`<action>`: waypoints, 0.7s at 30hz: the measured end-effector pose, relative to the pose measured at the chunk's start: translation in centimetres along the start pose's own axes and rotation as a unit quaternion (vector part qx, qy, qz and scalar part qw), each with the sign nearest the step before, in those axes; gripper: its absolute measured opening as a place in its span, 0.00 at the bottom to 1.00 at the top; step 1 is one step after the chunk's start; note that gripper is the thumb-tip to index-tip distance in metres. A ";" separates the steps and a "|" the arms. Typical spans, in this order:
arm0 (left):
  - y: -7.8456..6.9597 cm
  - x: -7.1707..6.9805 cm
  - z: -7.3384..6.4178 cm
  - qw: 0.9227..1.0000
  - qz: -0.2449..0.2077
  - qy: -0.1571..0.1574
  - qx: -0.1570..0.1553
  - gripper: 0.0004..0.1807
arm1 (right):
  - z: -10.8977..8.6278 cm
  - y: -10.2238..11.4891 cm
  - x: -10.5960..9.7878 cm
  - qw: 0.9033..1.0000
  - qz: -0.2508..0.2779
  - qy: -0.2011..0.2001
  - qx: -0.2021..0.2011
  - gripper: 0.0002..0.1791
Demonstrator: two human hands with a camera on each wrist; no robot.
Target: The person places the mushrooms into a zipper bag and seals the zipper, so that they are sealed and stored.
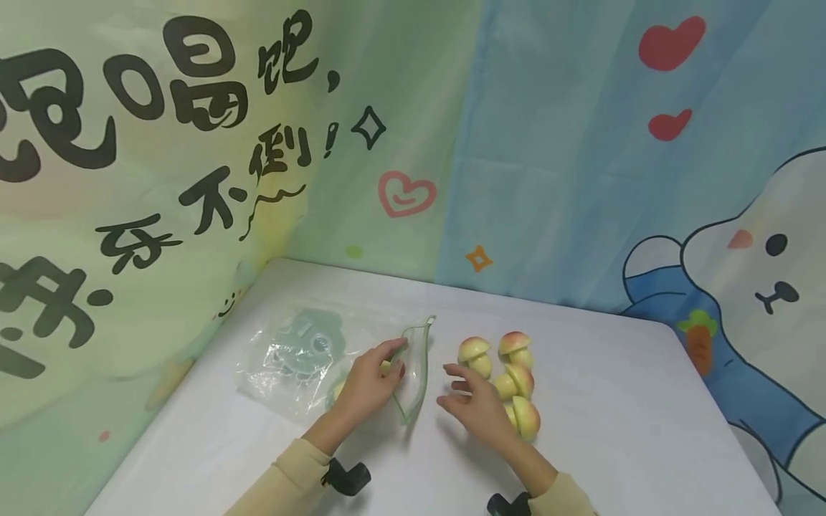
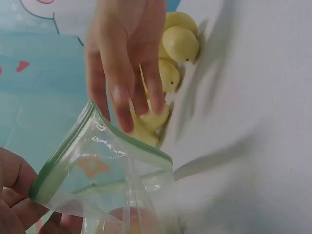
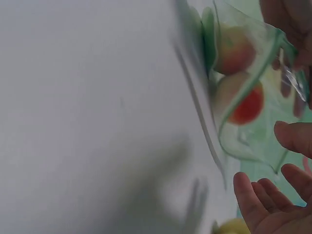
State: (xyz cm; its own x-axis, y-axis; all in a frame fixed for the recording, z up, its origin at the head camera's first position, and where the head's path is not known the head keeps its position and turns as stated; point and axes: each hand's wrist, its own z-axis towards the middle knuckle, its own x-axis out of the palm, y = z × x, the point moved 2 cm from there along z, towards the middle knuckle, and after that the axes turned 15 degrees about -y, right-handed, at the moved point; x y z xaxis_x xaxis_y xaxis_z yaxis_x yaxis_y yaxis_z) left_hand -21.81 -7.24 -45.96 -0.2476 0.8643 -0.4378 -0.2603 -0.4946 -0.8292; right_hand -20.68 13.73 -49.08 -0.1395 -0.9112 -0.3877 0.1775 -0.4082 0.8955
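Observation:
My left hand [image 1: 369,380] grips the rim of a clear zip bag [image 1: 418,380] with a green seal, and the bag's mouth stands open toward the right. Inside it, red-and-yellow rounded pieces [image 3: 246,105] show through the plastic in the right wrist view. My right hand [image 1: 482,414] hovers between the bag's mouth and several yellow mushroom-shaped pieces [image 1: 515,383] with reddish caps. Its fingers are spread and loosely bent, with nothing between them. In the left wrist view the right hand [image 2: 124,53] is just beyond the green seal [image 2: 141,148].
The bag's rear part, with a green printed figure [image 1: 310,344], lies flat on the white table [image 1: 619,416]. A printed cloth backdrop [image 1: 548,143] rises behind the table and along its left side. Black wrist mounts [image 1: 348,476] sit at both cuffs.

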 end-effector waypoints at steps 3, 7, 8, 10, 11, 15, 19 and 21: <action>0.2 0.0 0.1 1.000 0.004 -0.005 0.001 0.20 | -0.5 0.8 -2.2 0.999 -0.028 -0.021 -0.006 0.28; 0.3 0.0 0.3 1.000 0.005 -0.012 0.006 0.21 | -1.3 1.8 -4.8 0.996 -0.074 -0.037 -0.028 0.28; 0.4 0.0 0.3 1.000 0.005 -0.016 0.010 0.21 | -1.5 1.9 -5.4 0.995 -0.083 -0.042 -0.039 0.28; 0.4 0.0 0.4 1.000 0.003 -0.022 0.016 0.21 | -1.7 1.9 -6.5 0.992 -0.096 -0.056 -0.067 0.28; 0.3 0.0 0.5 1.000 0.003 -0.025 0.019 0.21 | -1.8 1.9 -7.0 0.989 -0.101 -0.067 -0.081 0.28; 0.4 0.0 0.5 0.999 -0.003 -0.027 0.020 0.20 | -2.1 0.8 -8.8 0.980 -0.132 -0.110 -0.097 0.28; 0.6 0.1 0.4 1.000 -0.017 -0.023 0.009 0.20 | -2.6 -1.0 -10.1 0.975 -0.167 -0.134 -0.059 0.27; 0.7 0.1 0.3 0.999 -0.024 -0.024 0.003 0.20 | -3.0 -2.0 -10.4 0.976 -0.174 -0.129 -0.028 0.26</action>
State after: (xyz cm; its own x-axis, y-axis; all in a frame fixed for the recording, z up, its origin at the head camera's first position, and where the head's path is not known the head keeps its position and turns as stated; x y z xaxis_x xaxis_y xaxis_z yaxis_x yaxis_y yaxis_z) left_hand -22.31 -7.57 -46.48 -0.2791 0.8815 -0.3809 -0.2779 -0.4539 -0.8466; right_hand -16.68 23.80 -47.48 -0.4398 -0.6761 -0.5912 0.1285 -0.6989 0.7036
